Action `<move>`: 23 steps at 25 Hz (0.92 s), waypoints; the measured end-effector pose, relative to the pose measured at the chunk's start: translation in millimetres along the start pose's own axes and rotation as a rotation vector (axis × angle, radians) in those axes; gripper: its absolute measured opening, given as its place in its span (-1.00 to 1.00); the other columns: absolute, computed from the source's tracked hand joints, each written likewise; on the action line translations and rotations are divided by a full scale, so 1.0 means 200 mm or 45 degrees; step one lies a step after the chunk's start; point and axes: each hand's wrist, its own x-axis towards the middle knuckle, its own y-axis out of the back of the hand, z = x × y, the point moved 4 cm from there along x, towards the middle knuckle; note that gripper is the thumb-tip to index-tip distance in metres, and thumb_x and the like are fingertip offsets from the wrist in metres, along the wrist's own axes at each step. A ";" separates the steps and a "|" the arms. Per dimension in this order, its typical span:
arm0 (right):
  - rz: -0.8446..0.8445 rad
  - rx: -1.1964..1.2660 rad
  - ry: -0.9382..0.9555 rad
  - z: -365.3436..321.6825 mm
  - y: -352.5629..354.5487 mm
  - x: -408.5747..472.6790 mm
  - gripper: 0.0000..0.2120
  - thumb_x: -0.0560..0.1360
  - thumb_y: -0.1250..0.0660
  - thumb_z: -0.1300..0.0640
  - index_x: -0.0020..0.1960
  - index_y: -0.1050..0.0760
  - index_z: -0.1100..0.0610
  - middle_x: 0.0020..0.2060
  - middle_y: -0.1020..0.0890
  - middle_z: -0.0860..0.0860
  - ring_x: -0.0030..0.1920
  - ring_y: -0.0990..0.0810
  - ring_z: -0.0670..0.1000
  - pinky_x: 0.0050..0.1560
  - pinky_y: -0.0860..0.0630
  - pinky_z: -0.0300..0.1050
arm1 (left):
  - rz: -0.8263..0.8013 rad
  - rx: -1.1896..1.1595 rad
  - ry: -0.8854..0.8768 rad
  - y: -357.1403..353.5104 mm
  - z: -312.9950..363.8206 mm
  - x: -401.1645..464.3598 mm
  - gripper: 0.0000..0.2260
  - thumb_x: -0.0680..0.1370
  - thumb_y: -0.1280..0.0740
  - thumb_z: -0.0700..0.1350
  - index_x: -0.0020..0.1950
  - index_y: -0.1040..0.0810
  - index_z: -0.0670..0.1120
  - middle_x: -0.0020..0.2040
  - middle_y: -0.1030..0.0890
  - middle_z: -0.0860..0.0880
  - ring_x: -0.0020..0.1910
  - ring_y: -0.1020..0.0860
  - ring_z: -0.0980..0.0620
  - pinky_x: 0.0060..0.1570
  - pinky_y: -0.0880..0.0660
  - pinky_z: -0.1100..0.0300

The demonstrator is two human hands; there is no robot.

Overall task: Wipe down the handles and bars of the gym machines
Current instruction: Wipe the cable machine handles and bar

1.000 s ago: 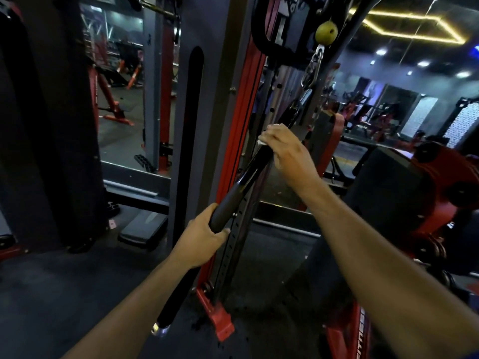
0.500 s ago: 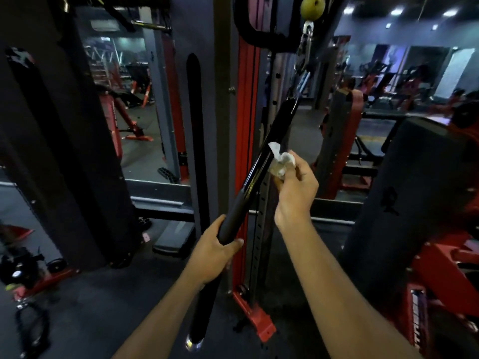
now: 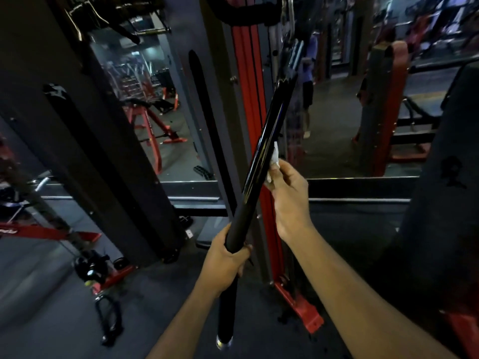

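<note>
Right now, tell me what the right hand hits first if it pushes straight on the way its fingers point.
Probably the black bar: the right hand pinches a white wipe beside it, fingers pointing up-left.

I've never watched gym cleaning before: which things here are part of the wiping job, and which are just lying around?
Part of the job:
- black bar
- white wipe, pinched by the right hand
- left hand, gripping the bar lower down

Just lying about:
- black strap handle on the floor
- red bench frame behind
</note>
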 end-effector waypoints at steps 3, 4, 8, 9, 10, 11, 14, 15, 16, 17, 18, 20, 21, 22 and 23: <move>0.013 0.061 -0.128 0.03 0.09 0.06 -0.87 0.60 -0.38 0.06 0.08 -0.68 0.04 -0.01 -0.71 0.11 0.09 -0.67 0.21 0.20 -0.59 0.24 | 0.041 -0.008 0.006 0.00 -0.01 0.02 -0.86 0.45 -0.40 -0.20 -0.06 -0.48 -0.09 -0.40 -0.47 -0.15 -0.55 -0.40 -0.06 -0.43 -0.43 0.01; 0.012 0.121 -0.150 0.03 0.11 0.08 -0.87 0.57 -0.41 0.08 0.07 -0.67 0.10 -0.03 -0.71 0.11 0.02 -0.68 0.16 0.12 -0.63 0.12 | 0.049 -0.004 0.007 0.00 -0.01 0.03 -0.87 0.45 -0.40 -0.19 -0.08 -0.50 -0.04 -0.39 -0.46 -0.17 -0.54 -0.40 -0.07 -0.42 -0.44 0.00; -0.032 0.280 -0.154 0.00 0.12 0.09 -0.84 0.42 -0.51 0.09 -0.12 -0.57 0.13 -0.14 -0.62 0.14 -0.14 -0.63 0.07 -0.07 -0.64 -0.09 | 0.042 -0.015 0.027 -0.03 -0.02 0.02 -0.84 0.48 -0.40 -0.21 -0.13 -0.51 0.04 -0.45 -0.40 -0.17 -0.55 -0.37 -0.07 -0.42 -0.43 0.04; -0.045 0.273 -0.147 -0.01 0.12 0.10 -0.86 0.43 -0.51 0.11 -0.14 -0.55 0.11 -0.16 -0.62 0.13 -0.16 -0.65 0.05 -0.08 -0.64 -0.09 | 0.037 -0.026 0.026 -0.04 -0.02 0.01 -0.83 0.50 -0.40 -0.25 -0.12 -0.51 0.00 -0.45 -0.39 -0.16 -0.55 -0.36 -0.07 -0.42 -0.43 0.05; -0.066 0.255 -0.127 -0.03 0.11 0.11 -0.88 0.46 -0.50 0.15 -0.15 -0.55 0.10 -0.19 -0.63 0.11 -0.18 -0.65 0.02 -0.09 -0.63 -0.10 | 0.033 -0.029 0.023 -0.05 -0.01 0.01 -0.83 0.53 -0.39 -0.30 -0.10 -0.50 -0.04 -0.46 -0.39 -0.15 -0.56 -0.36 -0.06 -0.43 -0.43 0.06; -0.096 0.233 -0.107 -0.05 0.11 0.12 -0.90 0.49 -0.48 0.20 -0.13 -0.56 0.10 -0.20 -0.65 0.07 -0.19 -0.65 0.00 -0.08 -0.62 -0.09 | 0.033 -0.032 0.019 -0.06 -0.01 0.00 -0.82 0.55 -0.38 -0.35 -0.08 -0.48 -0.08 -0.46 -0.40 -0.12 -0.56 -0.36 -0.06 -0.42 -0.42 0.06; -0.179 0.182 -0.042 -0.09 0.10 0.14 -0.85 0.52 -0.43 0.31 0.00 -0.61 0.08 -0.10 -0.69 0.02 -0.05 -0.66 0.05 0.09 -0.60 0.03 | 0.026 -0.037 0.013 -0.07 0.00 0.00 -0.84 0.57 -0.34 -0.40 -0.04 -0.46 -0.16 -0.45 -0.44 -0.03 -0.55 -0.37 -0.04 -0.42 -0.42 0.06; -0.187 0.155 -0.015 -0.09 0.11 0.14 -0.80 0.52 -0.43 0.32 0.06 -0.61 0.07 -0.03 -0.69 0.03 0.03 -0.67 0.06 0.14 -0.60 0.05 | 0.022 -0.041 0.012 -0.07 0.00 -0.01 -0.85 0.57 -0.34 -0.40 -0.02 -0.45 -0.18 -0.45 -0.45 -0.02 -0.55 -0.37 -0.04 -0.42 -0.42 0.06; -0.188 0.129 0.007 -0.08 0.11 0.14 -0.75 0.51 -0.44 0.32 0.12 -0.60 0.06 0.02 -0.69 0.04 0.09 -0.68 0.08 0.17 -0.60 0.06 | 0.020 -0.046 0.014 -0.07 0.00 -0.01 -0.86 0.57 -0.34 -0.40 -0.01 -0.45 -0.20 -0.44 -0.45 -0.02 -0.54 -0.37 -0.03 -0.42 -0.42 0.07; -0.184 0.123 0.009 -0.08 0.13 0.14 -0.70 0.50 -0.45 0.32 0.18 -0.58 0.06 0.06 -0.69 0.06 0.12 -0.68 0.09 0.16 -0.61 0.05 | 0.023 -0.052 0.017 -0.07 0.00 -0.01 -0.86 0.57 -0.35 -0.40 -0.01 -0.45 -0.20 -0.44 -0.45 -0.02 -0.54 -0.37 -0.03 -0.42 -0.42 0.08; -0.180 0.140 -0.008 -0.08 0.14 0.14 -0.66 0.49 -0.47 0.32 0.22 -0.57 0.08 0.05 -0.68 0.07 0.11 -0.69 0.09 0.14 -0.63 0.02 | 0.029 -0.054 0.021 -0.07 0.00 -0.01 -0.86 0.57 -0.35 -0.39 -0.01 -0.45 -0.20 -0.43 -0.44 -0.03 -0.53 -0.38 -0.03 -0.42 -0.42 0.08; -0.179 0.150 -0.045 -0.07 0.17 0.14 -0.67 0.46 -0.49 0.29 0.20 -0.57 0.13 0.01 -0.66 0.09 0.05 -0.69 0.07 0.07 -0.65 -0.02 | 0.037 -0.061 0.022 -0.07 0.00 -0.01 -0.86 0.57 -0.36 -0.38 -0.01 -0.46 -0.19 -0.43 -0.44 -0.05 -0.53 -0.38 -0.03 -0.42 -0.42 0.08; -0.177 0.115 -0.056 -0.07 0.18 0.14 -0.71 0.45 -0.50 0.25 0.16 -0.59 0.15 -0.02 -0.66 0.09 0.01 -0.69 0.05 0.03 -0.65 -0.03 | 0.036 -0.067 0.024 -0.08 0.00 -0.01 -0.86 0.57 -0.36 -0.38 -0.01 -0.46 -0.19 -0.44 -0.43 -0.05 -0.53 -0.38 -0.03 -0.41 -0.42 0.08; -0.175 0.071 -0.058 -0.06 0.19 0.14 -0.76 0.46 -0.50 0.20 0.12 -0.60 0.16 -0.04 -0.66 0.08 -0.03 -0.68 0.04 -0.01 -0.65 -0.04 | 0.036 -0.073 0.028 -0.09 0.00 -0.01 -0.86 0.57 -0.37 -0.38 -0.01 -0.46 -0.19 -0.44 -0.43 -0.05 -0.53 -0.38 -0.03 -0.41 -0.42 0.07; -0.168 0.029 -0.057 -0.06 0.19 0.14 -0.79 0.48 -0.50 0.16 0.07 -0.60 0.18 -0.08 -0.67 0.07 -0.08 -0.68 0.03 -0.06 -0.64 -0.06 | 0.037 -0.079 0.033 -0.09 0.00 -0.01 -0.86 0.58 -0.37 -0.37 0.00 -0.46 -0.19 -0.45 -0.44 -0.03 -0.53 -0.38 -0.01 -0.40 -0.42 0.07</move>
